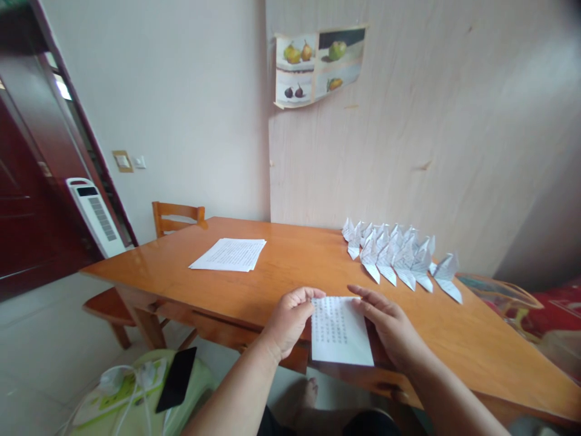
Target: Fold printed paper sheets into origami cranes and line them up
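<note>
Between my two hands, at the table's front edge, is a sheet of paper (pixel 342 333) with rows of printed characters on its upper part and a blank lower part. My left hand (pixel 293 318) pinches its upper left edge between thumb and fingers. At the upper right edge, my right hand (pixel 385 321) holds it with the thumb on top and the fingers stretched behind. Folded paper figures (pixel 403 257) with printed text stand in rows at the right of the table. A stack of printed sheets (pixel 228 254) lies flat at the left.
The wooden table (pixel 290 254) reaches back to the wall. A wooden chair (pixel 179 215) stands behind its left end. Lower left, a black phone (pixel 177 379) and a power strip (pixel 120 393) with cables rest on a pale green stool (pixel 200 381).
</note>
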Demonstrator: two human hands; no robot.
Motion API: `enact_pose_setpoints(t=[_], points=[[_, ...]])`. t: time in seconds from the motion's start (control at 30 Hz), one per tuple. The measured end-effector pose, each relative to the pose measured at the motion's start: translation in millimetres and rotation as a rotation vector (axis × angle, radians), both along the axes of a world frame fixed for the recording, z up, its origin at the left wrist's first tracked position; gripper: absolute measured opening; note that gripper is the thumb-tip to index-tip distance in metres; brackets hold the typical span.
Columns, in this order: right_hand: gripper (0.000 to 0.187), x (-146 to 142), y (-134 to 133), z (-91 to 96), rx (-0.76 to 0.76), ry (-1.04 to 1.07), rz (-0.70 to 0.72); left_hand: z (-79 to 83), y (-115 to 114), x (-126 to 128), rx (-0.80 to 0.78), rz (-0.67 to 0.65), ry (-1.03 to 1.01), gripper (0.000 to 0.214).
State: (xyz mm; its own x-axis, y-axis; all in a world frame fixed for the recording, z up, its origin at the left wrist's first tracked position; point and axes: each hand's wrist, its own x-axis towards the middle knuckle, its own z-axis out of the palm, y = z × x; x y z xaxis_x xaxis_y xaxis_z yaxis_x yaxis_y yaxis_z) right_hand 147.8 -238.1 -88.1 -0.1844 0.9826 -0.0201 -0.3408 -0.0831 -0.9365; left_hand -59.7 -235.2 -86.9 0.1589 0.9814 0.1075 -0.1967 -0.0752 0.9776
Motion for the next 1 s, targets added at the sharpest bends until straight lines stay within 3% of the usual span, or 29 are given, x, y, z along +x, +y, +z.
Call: enact_pose_setpoints(t=[0.07,0.17,0.33,0.5,0.63,0.77,1.0], points=[[0.037,1,2,-3.6,0.006,-0.022,-0.005,2.4,-2,1,-0.011,-0.036,-0.043,0.035],[0.031,3,6,-8.8,0.063,-0.033,-0.122,5.4,-3,2,-0.02,-0.09,-0.116,0.05],[0.042,7,13,-11.7,0.119,-0.021,-0.269,5.9,-3,2,0.021,-0.112,-0.108,0.049],[0.034,8,12,-11.0,0.163,-0.064,-0.23,0.8,2,3,0.025,0.044,-0.155,0.035],[0.024,7,7,-6.2,0.189,-0.125,-0.16,-0.3,5,-1,0.004,0.132,-0.313,0.029],[0.016,6,3,-1.1,0.212,-0.176,-0.109,0.1,7,-4,-0.051,0.144,-0.421,0.029],[0.02,6,4,-1.2,0.223,-0.221,-0.113,1.0,6,-3,-0.069,0.148,-0.438,0.029]])
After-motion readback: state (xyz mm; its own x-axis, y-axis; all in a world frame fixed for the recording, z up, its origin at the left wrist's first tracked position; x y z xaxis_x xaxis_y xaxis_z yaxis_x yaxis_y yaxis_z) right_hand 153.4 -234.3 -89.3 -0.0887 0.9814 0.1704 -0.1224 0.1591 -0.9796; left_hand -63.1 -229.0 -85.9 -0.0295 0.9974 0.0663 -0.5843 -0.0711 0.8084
